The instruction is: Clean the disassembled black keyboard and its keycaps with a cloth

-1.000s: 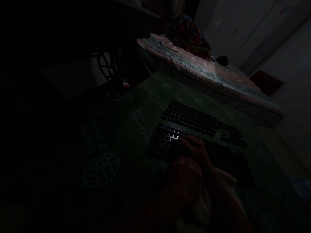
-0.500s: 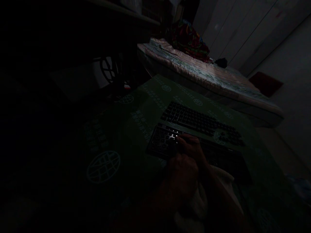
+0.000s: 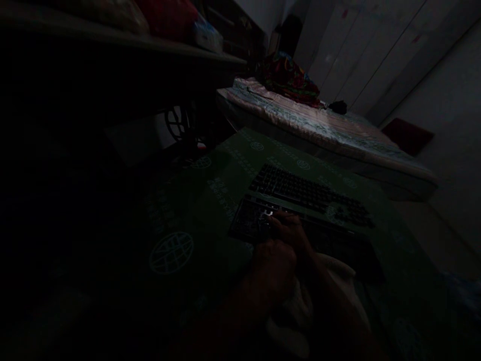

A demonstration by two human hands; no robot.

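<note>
The room is very dark. A black keyboard base (image 3: 242,223) lies on a green printed board (image 3: 210,240), its left part facing my hands. My left hand (image 3: 274,263) is closed like a fist at the base's near edge; what it grips is hidden, though a dark shape shows just ahead of it. Just beyond, my right hand (image 3: 289,228) has its fingers pinched together over the base, beside a small bright patch (image 3: 267,214). Whatever those fingers hold is too dark to name. Pale cloth (image 3: 336,271) lies beneath my wrists.
Behind the base, black keycaps (image 3: 296,188) are laid out in keyboard rows. A bed (image 3: 338,135) with a red patterned cloth bundle (image 3: 289,80) stands beyond the board. At left is a dark table (image 3: 169,52) with bags on it, and a spoked wheel (image 3: 175,123) below.
The view has tilted up slightly, so more of the left table shows. Both hands stay at the keyboard base, and the bright patch by my right fingers looks smaller.
</note>
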